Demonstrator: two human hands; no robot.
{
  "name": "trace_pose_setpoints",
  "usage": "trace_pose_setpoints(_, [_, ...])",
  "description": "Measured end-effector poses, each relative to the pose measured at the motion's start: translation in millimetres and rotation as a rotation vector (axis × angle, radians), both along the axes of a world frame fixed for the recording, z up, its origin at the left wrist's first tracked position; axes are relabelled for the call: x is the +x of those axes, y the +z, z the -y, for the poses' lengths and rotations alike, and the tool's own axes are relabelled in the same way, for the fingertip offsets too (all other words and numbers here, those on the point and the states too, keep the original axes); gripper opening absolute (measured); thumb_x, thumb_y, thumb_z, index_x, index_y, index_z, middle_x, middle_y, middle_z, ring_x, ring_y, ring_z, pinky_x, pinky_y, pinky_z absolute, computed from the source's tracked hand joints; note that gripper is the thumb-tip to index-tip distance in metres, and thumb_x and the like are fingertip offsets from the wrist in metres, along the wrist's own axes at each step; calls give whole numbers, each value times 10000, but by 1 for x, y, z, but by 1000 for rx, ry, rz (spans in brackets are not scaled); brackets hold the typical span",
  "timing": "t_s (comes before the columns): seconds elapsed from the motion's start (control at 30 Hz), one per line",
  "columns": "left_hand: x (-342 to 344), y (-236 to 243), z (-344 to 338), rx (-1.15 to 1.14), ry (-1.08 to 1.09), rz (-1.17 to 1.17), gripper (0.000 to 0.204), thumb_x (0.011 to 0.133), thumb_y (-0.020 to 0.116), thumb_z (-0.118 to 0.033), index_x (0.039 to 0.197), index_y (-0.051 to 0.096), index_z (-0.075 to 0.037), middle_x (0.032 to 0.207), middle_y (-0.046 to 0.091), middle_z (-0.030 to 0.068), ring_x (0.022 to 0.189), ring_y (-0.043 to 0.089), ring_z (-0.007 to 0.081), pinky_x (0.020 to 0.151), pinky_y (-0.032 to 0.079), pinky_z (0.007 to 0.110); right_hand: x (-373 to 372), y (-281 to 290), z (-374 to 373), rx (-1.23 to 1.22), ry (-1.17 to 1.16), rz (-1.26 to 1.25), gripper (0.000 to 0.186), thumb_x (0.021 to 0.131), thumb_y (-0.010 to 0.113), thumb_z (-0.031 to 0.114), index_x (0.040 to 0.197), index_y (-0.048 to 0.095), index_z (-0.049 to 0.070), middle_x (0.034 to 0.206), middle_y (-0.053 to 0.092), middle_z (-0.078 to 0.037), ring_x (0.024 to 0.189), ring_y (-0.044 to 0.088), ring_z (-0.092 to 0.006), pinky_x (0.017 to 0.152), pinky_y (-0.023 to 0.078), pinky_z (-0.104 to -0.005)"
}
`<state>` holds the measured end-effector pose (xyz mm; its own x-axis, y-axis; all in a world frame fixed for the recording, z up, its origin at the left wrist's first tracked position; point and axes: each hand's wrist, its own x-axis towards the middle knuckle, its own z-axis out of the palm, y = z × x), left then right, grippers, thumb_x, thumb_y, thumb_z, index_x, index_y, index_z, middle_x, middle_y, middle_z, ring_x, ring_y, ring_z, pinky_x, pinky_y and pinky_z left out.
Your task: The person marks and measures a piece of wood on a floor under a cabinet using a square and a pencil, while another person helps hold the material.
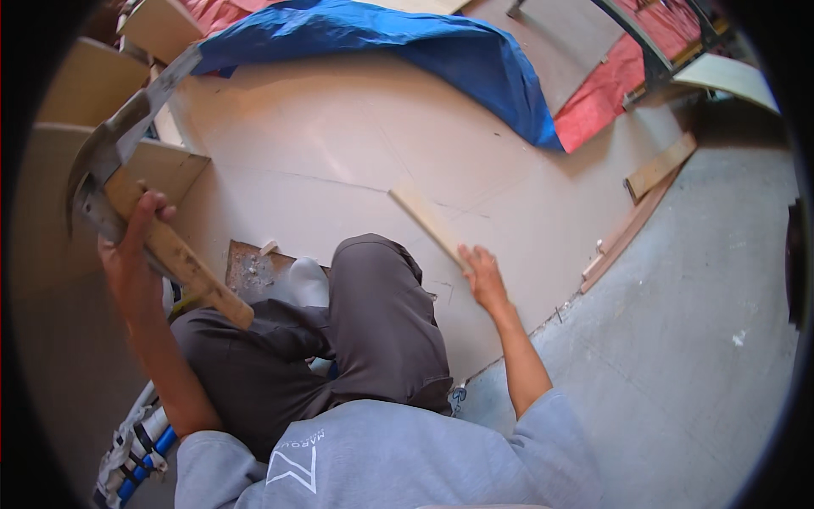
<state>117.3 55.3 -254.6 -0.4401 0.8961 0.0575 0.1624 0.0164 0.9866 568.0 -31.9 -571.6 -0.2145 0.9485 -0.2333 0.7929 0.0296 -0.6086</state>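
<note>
My left hand (140, 233) is raised at the left, closed around the wooden handle of a tool (182, 263). Its long curved metal head reaches up and away past my fist; its exact kind is hard to tell. On the right, my right hand (486, 278) grips the near end of a thin, pale wooden strip (421, 219). The strip slants away to the left, just over or on the large smooth beige board (339, 144) on the floor. I sit at the near side of this board with my legs bent.
A crumpled blue tarp (381, 30) lies along the board's far edge, with red sheeting (598, 106) beyond. Wood offcuts (661, 168) rest along the right edge, by the grey floor (678, 322). Pale wooden panels (165, 170) stand left. A broken patch (250, 265) shows near my foot.
</note>
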Motion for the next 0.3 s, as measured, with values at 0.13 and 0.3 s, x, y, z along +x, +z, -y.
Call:
trace_pose_setpoints(0.13, [15, -2, -7, -36, 5, -26, 221, 832, 706, -79, 1000, 604, 23, 837, 650, 82, 737, 624, 135, 681, 496, 247, -22, -7, -124, 147, 133, 60, 589, 780, 600, -45, 1315, 533, 192, 1244, 496, -215, 1091, 488, -408, 975, 436, -422])
trace_pose_setpoints(0.3, [11, -1, -3, -107, 20, -42, 266, 819, 721, -103, 1018, 607, 33, 839, 660, 88, 742, 634, 145, 708, 503, 250, -108, -64, -220, 151, 431, 61, 586, 767, 615, -32, 1306, 543, 188, 1239, 502, -201, 1092, 496, -387, 953, 455, -389])
